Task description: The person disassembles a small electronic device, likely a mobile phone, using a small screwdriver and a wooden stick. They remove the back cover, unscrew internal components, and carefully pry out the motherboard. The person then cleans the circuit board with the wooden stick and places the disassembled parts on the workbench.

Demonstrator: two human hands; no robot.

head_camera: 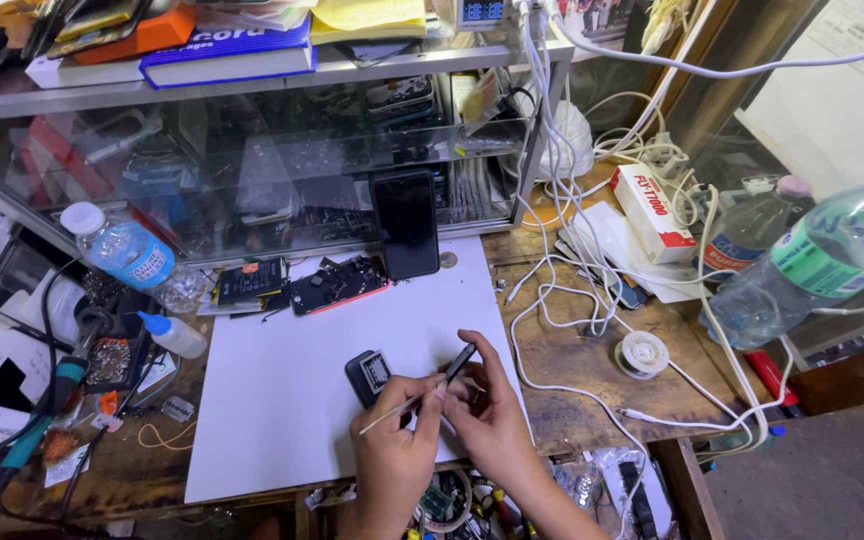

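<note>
Left hand point(392, 455) pinches thin tweezers point(414, 400); right hand point(487, 415) fingers grip a small dark part point(460, 362) at the tip, above the white mat point(282, 400). Black module point(367, 375) lies just beside. Farther back, the opened phone point(337, 283) is still apart, so reassembly looks pending.

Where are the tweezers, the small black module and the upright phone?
tweezers point(414, 402), head view, middle of the thin shaft.
small black module point(367, 375), head view, its top face.
upright phone point(405, 222), head view, centre of the dark screen.
</note>
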